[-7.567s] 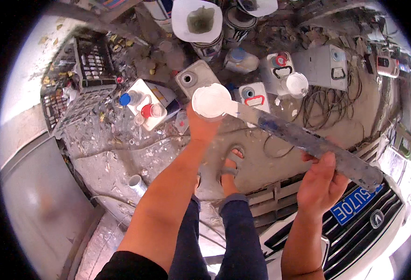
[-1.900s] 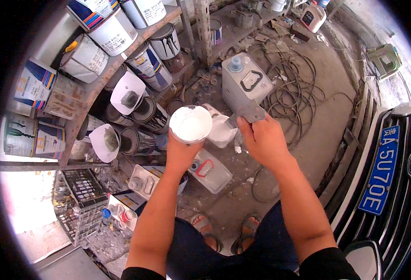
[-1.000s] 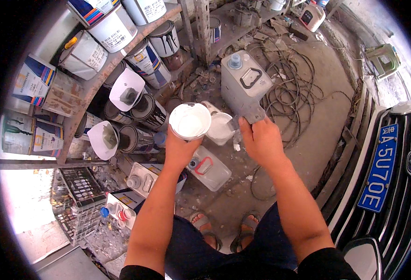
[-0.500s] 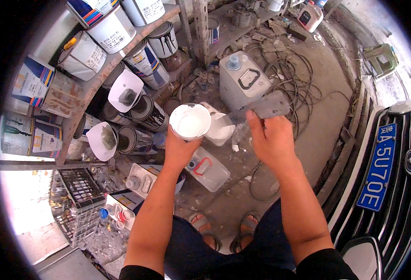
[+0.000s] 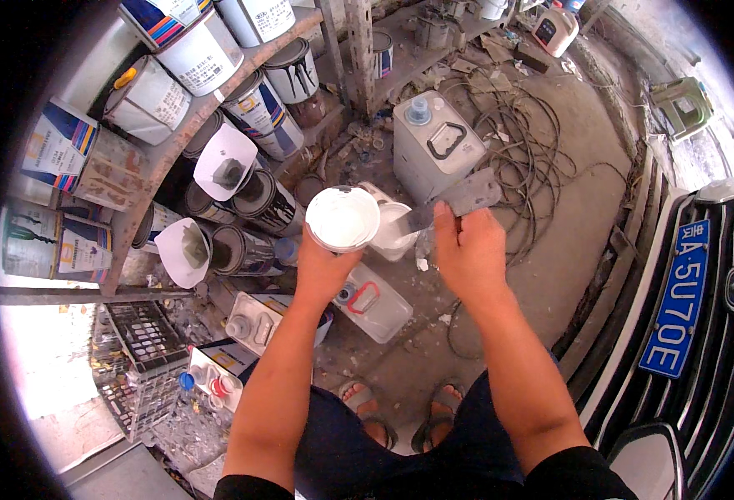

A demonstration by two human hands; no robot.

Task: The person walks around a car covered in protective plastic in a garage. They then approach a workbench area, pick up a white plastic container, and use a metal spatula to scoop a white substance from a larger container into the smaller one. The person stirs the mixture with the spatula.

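Note:
My left hand is wrapped round a white tub, held upright with its open mouth facing up. White paste coats the inside, and its rim looks smeared. In my right hand is a flat grey putty knife, gripped between thumb and fingers. Its thin end points left toward the tub, without touching it as far as I can see. Below that end stands a pale container with white material on it, partly covered by the tub and the knife.
Paint cans crowd the shelves at the left. A grey metal canister and a translucent jug with a red handle stand on the floor. Coiled hose lies beyond. A car's front grille borders the right, a plastic crate the left.
My right hand and the putty knife have shifted a little left, nearer the tub. The tub in my left hand has moved only slightly.

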